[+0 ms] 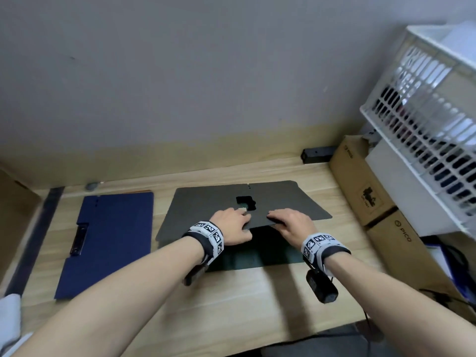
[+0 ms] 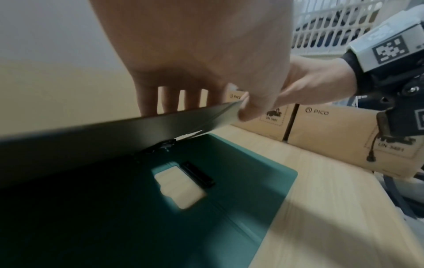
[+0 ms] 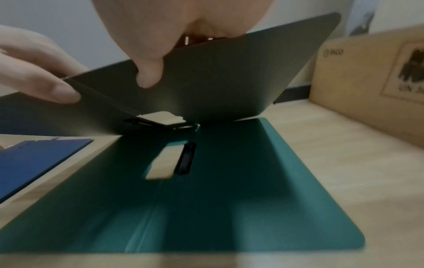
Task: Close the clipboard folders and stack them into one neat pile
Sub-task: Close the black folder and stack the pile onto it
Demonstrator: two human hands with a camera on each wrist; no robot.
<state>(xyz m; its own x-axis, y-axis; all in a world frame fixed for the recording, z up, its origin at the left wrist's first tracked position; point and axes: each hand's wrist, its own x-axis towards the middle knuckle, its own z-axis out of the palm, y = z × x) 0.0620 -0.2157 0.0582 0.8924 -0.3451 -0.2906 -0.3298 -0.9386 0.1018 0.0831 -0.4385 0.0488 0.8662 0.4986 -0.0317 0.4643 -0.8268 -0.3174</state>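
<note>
A dark grey clipboard folder (image 1: 288,199) lies spread open at the middle of the wooden desk, its near edge lifted and its far edge down. Both hands pinch that near edge side by side, fingers on top and thumbs beneath: my left hand (image 1: 240,221) and my right hand (image 1: 279,220). Under it a green folder (image 1: 273,256) lies open flat; in the right wrist view the green folder (image 3: 263,199) shows a cutout and a black clip (image 3: 185,157). A blue folder (image 1: 105,240) lies flat to the left.
Brown cardboard boxes (image 1: 360,184) line the desk's right side, with a white slatted basket (image 1: 425,117) above them. A black bar (image 1: 316,154) sits at the back against the wall. A dark strip (image 1: 33,235) runs along the desk's left edge.
</note>
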